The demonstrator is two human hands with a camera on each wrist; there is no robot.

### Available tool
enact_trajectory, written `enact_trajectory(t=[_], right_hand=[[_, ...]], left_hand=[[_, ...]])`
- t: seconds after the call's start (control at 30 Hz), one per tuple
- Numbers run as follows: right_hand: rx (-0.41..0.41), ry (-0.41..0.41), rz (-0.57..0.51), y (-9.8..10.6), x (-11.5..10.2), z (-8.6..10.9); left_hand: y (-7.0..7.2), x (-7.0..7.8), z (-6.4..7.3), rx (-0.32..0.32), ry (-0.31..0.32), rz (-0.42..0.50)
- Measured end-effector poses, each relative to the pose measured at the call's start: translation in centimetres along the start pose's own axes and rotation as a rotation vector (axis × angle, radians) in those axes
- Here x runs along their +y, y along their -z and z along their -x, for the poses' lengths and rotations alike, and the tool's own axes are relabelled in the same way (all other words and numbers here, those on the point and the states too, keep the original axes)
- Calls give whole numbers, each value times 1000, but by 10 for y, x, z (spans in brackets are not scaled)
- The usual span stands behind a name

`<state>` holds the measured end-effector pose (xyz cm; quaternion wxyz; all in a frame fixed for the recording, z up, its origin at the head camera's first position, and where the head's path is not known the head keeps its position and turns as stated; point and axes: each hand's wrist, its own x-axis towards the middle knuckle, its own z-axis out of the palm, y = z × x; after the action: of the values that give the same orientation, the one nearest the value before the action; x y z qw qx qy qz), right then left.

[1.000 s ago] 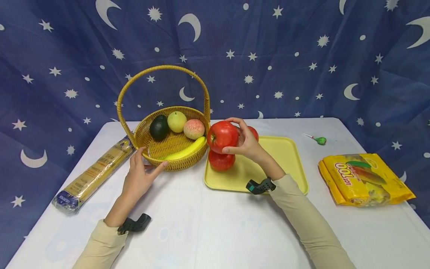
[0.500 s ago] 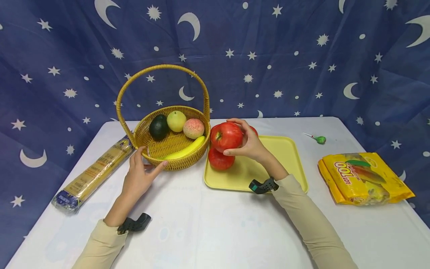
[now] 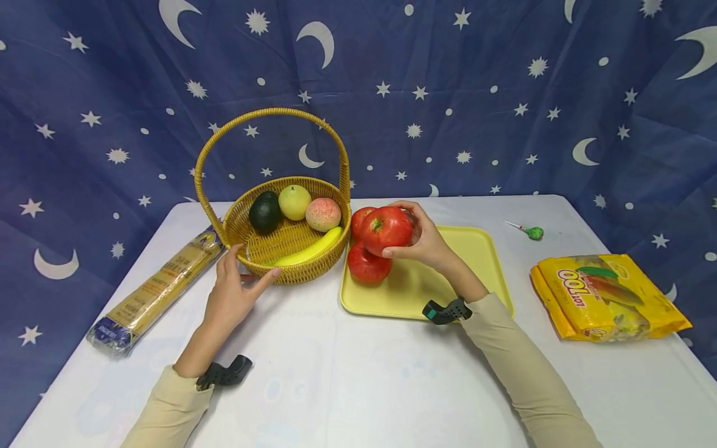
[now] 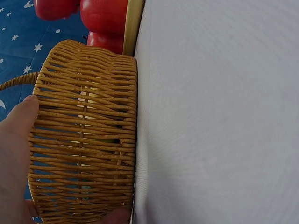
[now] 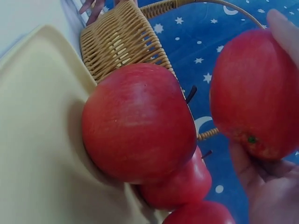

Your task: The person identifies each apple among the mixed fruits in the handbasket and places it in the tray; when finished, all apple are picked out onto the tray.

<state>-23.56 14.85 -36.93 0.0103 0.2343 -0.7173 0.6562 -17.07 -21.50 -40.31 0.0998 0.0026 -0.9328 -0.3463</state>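
In the head view my right hand [image 3: 424, 244] holds a large red apple [image 3: 386, 228] above the yellow tray [image 3: 470, 267], thumb below and fingers behind it. The right wrist view shows this held apple [image 5: 254, 93] clear of the other apples on the tray; the front apple [image 5: 138, 123] is nearest the camera. My left hand [image 3: 229, 295] rests against the front left of the wicker basket [image 3: 297, 274], thumb and fingers spread around its side. In the left wrist view the thumb touches the rim of the basket [image 4: 84, 135]. A banana [image 3: 310, 249], avocado [image 3: 266, 213], yellow-green round fruit [image 3: 294, 202] and peach [image 3: 323, 214] lie inside.
A packet of spaghetti [image 3: 159, 286] lies left of the basket. On the right are a yellow snack bag [image 3: 610, 298] and a green-wrapped lollipop [image 3: 534, 233]. The basket's tall handle [image 3: 274, 112] arches upward. A starry blue cloth [image 3: 392, 143] hangs behind the white table [image 3: 336, 386].
My right hand has moved slightly rightward with the apple and turned it, so its end faces more forward. More of the rear left apple shows now. My left hand and the basket have stayed put.
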Motion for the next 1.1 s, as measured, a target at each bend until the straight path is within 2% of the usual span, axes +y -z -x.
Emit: enact_trajectory(t=[0.27,0.47,0.87,1.1], right_hand=[[76,-107,37,8,1,3],[113,-182,27,13,1,5],[84,-143,62,21,-3,11],[62,-101,32,25,0,16]], left_hand=[[0,1,0,-2,3,1],[0,0,0,1,-7,9],[0,0,0,-1,-1,1],[0,-1,0,1,2,-3]])
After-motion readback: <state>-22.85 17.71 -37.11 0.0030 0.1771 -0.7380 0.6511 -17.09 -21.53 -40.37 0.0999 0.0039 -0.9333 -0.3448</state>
